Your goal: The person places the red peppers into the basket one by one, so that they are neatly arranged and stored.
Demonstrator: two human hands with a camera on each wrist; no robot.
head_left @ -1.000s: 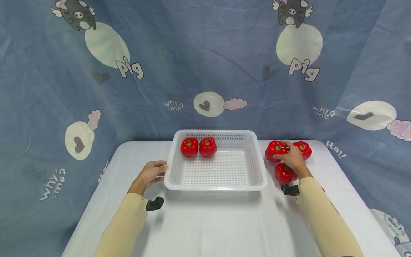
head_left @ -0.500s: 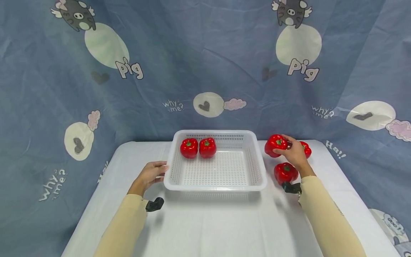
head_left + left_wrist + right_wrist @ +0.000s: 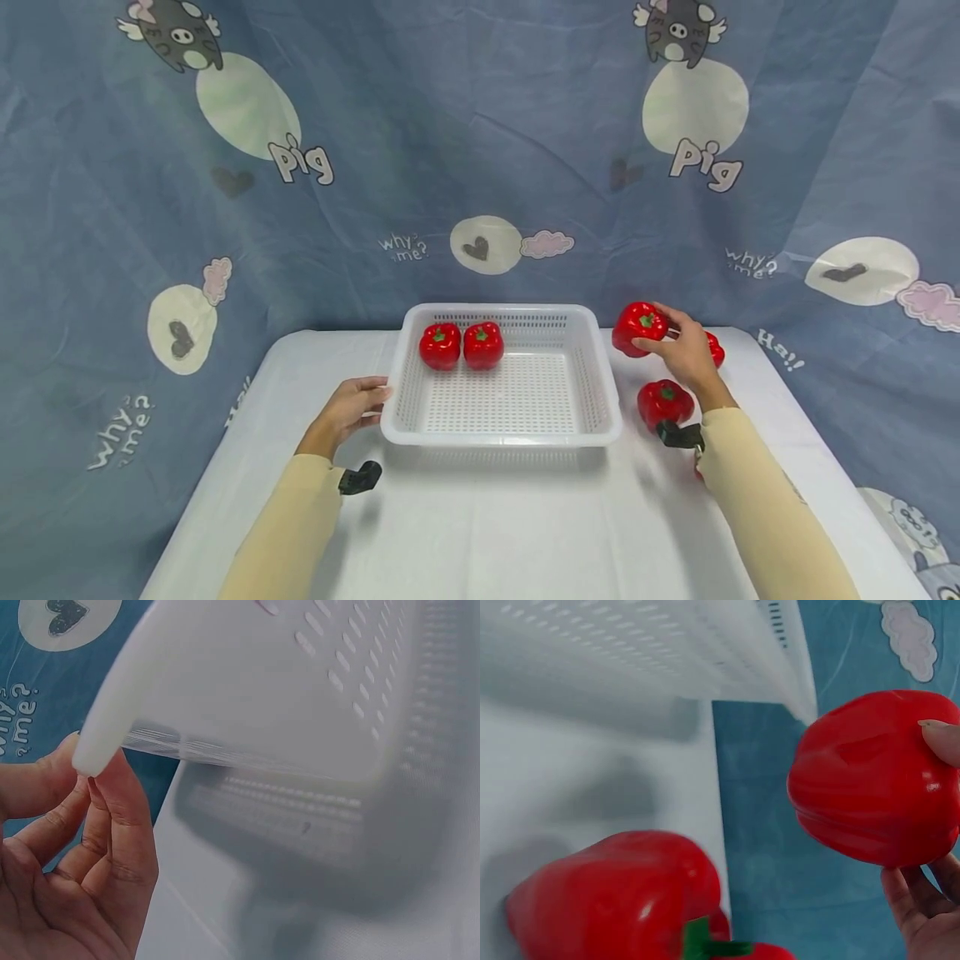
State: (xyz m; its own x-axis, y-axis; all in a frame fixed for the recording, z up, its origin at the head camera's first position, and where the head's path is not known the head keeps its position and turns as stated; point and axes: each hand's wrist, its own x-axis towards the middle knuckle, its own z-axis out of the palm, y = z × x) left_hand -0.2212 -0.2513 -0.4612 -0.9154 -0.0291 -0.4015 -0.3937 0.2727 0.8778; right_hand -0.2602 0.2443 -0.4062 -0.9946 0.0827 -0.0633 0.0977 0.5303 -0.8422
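My right hand (image 3: 684, 348) grips a red bell pepper (image 3: 639, 327) between thumb and fingers, raised just right of a white plastic basket (image 3: 501, 440). In the right wrist view the held pepper (image 3: 874, 780) shows its smooth side, with the thumb on one side and fingertips on the other. At the basket's left side my left hand (image 3: 351, 410) pinches the rim; the left wrist view has the thumb and fingers meeting at the rim's edge (image 3: 101, 742). Two red bell peppers, one at the left (image 3: 440, 346) and one beside it (image 3: 483, 345), sit at the back left inside the basket.
Right of the basket, a bell pepper (image 3: 665, 405) lies on the white table (image 3: 540, 525). Another pepper (image 3: 715, 350) is partly hidden behind the right hand, and a sliver of red (image 3: 699, 467) shows beside the right sleeve. A blue printed cloth (image 3: 360, 125) hangs behind the table.
My right hand has lifted the bell pepper off the table, up and slightly left toward the basket. The left hand and the basket have stayed in place.
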